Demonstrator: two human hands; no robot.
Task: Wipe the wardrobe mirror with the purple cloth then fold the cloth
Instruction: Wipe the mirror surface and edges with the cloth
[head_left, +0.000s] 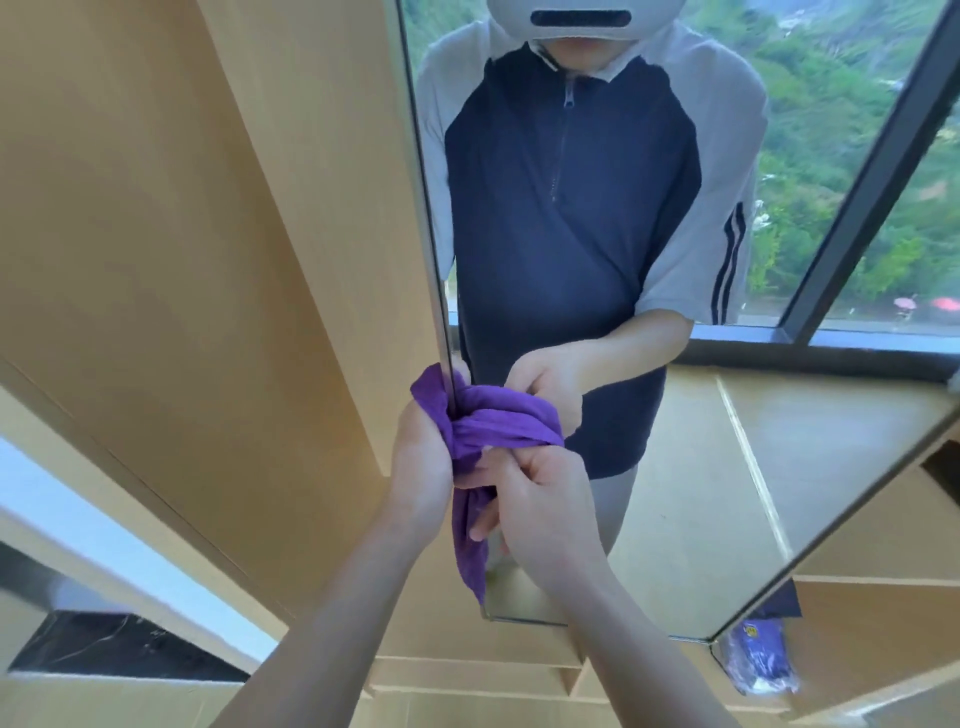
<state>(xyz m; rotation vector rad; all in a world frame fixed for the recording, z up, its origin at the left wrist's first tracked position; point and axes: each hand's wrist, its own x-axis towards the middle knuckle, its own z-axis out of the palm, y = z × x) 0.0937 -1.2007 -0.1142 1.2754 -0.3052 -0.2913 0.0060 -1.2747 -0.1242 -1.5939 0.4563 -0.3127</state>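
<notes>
The purple cloth (470, 436) is held bunched in front of the lower left corner of the wardrobe mirror (691, 467), close to the mirror's left edge. It is gripped by both hands at once. The left hand (421, 467) is closed around the left part of the bundle, with a fold of cloth rising above the fingers and reaching the mirror's edge. The right hand (540, 499) is clamped on the right part, its fingers curled into the fabric, and a loose tail of cloth hangs down between the two hands toward the bottom of the mirror. The hands are held close together, nearly touching, with both forearms reaching up from the bottom of the view.

In the mirror, the reflection of a person's torso is seen in a dark zipped top with grey sleeves, together with the reflected hands and cloth. A large window with a dark frame and green trees outside is also reflected, as is a pale wooden floor.

The mirror is set beside a light wooden wardrobe panel (218, 249) that fills the left of the view. Just below the mirror's lower right corner, a clear plastic packet (761, 660) with purple contents is seen lying on a wooden shelf (857, 623).
</notes>
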